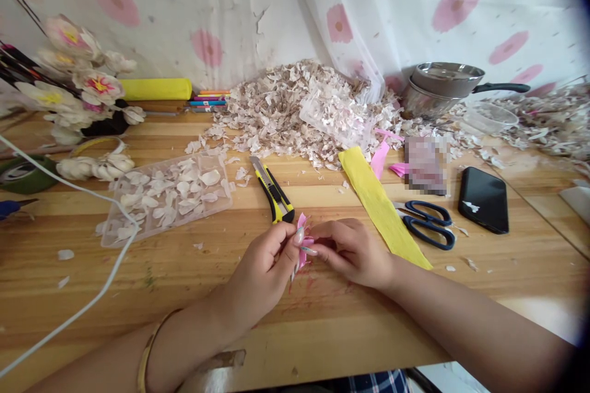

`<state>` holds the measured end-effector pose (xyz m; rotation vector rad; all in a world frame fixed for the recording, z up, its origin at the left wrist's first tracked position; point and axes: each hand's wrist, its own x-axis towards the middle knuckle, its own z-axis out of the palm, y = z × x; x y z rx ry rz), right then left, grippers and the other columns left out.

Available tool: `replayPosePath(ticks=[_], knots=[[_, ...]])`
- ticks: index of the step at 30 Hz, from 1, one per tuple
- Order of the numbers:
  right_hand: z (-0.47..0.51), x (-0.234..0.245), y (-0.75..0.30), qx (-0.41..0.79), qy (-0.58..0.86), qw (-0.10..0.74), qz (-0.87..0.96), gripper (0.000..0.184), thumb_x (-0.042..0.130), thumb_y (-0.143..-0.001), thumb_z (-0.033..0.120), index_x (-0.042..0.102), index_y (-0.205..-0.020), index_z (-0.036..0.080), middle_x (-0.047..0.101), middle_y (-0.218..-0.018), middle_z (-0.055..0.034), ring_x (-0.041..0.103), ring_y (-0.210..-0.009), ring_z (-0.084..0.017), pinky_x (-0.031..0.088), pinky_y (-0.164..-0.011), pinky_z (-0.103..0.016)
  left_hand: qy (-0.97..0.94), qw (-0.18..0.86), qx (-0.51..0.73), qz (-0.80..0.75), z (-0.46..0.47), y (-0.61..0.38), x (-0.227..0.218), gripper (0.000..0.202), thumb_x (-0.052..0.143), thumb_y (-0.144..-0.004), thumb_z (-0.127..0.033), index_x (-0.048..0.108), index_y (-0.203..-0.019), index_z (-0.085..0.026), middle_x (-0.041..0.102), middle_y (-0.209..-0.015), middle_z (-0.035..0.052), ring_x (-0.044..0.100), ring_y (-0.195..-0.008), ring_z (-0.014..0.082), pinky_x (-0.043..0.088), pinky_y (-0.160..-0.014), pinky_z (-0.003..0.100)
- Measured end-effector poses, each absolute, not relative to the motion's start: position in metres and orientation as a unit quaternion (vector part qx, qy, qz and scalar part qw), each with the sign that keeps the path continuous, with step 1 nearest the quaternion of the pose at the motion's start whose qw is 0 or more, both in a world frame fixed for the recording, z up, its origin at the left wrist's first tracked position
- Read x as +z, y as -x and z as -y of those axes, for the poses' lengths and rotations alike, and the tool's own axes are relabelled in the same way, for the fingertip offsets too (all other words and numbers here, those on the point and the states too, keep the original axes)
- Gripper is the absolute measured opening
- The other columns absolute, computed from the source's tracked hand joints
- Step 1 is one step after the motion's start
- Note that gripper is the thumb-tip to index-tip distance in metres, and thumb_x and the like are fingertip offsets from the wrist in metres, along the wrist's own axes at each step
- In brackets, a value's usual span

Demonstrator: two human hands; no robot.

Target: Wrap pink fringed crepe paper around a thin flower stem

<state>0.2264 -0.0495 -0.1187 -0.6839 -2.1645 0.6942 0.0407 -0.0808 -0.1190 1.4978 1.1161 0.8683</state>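
Between my two hands is a small strip of pink crepe paper (302, 221), held over the front middle of the table. My left hand (271, 264) pinches it from the left, thumb against fingers. From the right, my right hand (353, 252) pinches the same piece, its fingertips meeting those of the left. Part of the paper is hidden behind the fingers. Just beyond my left hand lies a yellow and black utility knife (271, 190). A yellow crepe paper strip (382, 206) and blue-handled scissors (428, 223) lie beyond my right hand.
A heap of dried pale petals (276, 110) covers the back. A clear compartment tray (170, 196) with petals sits left, near a white cable (104, 288). At right are a black phone (483, 199) and metal pots (442, 89). Artificial flowers (74, 73) stand back left.
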Motion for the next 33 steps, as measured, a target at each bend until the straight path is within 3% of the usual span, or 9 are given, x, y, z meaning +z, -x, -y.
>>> replayPosePath(ticks=[20, 33], knots=[[0.0471, -0.1197, -0.2294, 0.134, 0.252, 0.363, 0.887, 0.015, 0.044, -0.097, 0.02, 0.058, -0.093, 0.016, 0.069, -0.07, -0.0047, 0.063, -0.057, -0.016, 0.043, -0.054, -0.025, -0.647, 0.483, 0.361, -0.467, 0.0795, -0.041, -0.119, 0.027, 0.04, -0.097, -0.037, 0.051, -0.08, -0.019, 0.05, -0.065, -0.0044, 0.045, -0.058, 0.0099, 0.037, -0.056, 0.022], [0.0501, -0.1174, -0.2267, 0.201, 0.291, 0.338, 0.872, 0.023, 0.036, -0.099, 0.024, 0.047, -0.08, 0.019, 0.062, -0.067, -0.0043, 0.056, -0.056, -0.014, 0.041, -0.054, -0.024, -0.625, 0.561, 0.356, -0.41, 0.0824, -0.042, -0.1222, 0.028, 0.037, -0.099, -0.041, 0.051, -0.09, -0.02, 0.051, -0.071, -0.0038, 0.046, -0.06, 0.0093, 0.041, -0.058, 0.022]])
